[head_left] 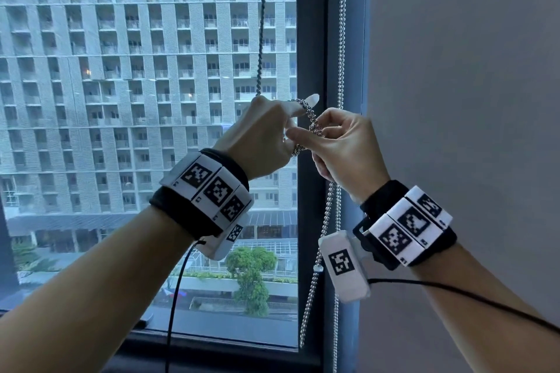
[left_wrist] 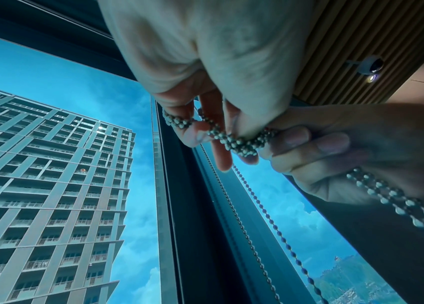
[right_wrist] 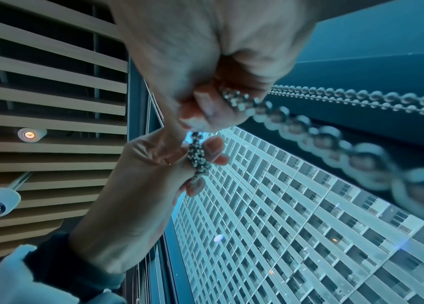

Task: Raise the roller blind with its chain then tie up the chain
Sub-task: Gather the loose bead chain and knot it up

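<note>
While the left hand (head_left: pixel 260 133) keeps turns of the bead chain (head_left: pixel 312 121) looped over its raised fingers (head_left: pixel 309 101), probably to form the tie, the right hand (head_left: pixel 342 145) pinches the bundle just right of it. Both hold the chain beside the window frame (head_left: pixel 312 39); slack hangs below.

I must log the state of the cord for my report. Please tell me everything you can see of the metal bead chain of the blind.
The silvery metal bead chain, made of small shiny balls, hangs along the dark window frame by the grey wall. Midway it is gathered into a twisted bunch. The left hand has it looped over an outstretched finger; the right hand pinches the bunch. Below the hands, a doubled length hangs loose in front of the frame.
</note>
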The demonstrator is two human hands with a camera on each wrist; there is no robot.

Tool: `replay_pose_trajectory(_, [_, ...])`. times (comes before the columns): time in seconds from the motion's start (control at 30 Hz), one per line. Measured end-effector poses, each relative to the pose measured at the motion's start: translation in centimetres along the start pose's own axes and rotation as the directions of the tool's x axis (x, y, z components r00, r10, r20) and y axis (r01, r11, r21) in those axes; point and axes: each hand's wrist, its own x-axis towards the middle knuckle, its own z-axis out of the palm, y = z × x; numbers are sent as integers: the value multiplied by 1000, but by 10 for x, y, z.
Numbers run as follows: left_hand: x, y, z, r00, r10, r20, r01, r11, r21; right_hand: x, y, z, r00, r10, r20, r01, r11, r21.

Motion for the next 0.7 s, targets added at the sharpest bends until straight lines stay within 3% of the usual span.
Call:
replay_pose_trajectory(0.17, [-2,-1,3,999,-33,-9,32,999,-44,-4,-2,-9,993,6,114,-11,999,48])
replay_pose_trajectory(0.43, [-5,-2,6,1000,-1,-27,0,998,-70,3,0,-24,940,112,322,-174,970,172])
replay_pose_trajectory(0.6, [-11,-8,3,997,14,-73,-20,996,-83,9,6,-27,934,136,331,-176,980,95])
replay_pose_trajectory(0.7, [-15,-14,-1,997,30,-74,-35,997,-62,10,11,-27,923,139,359,-119,990,-76])
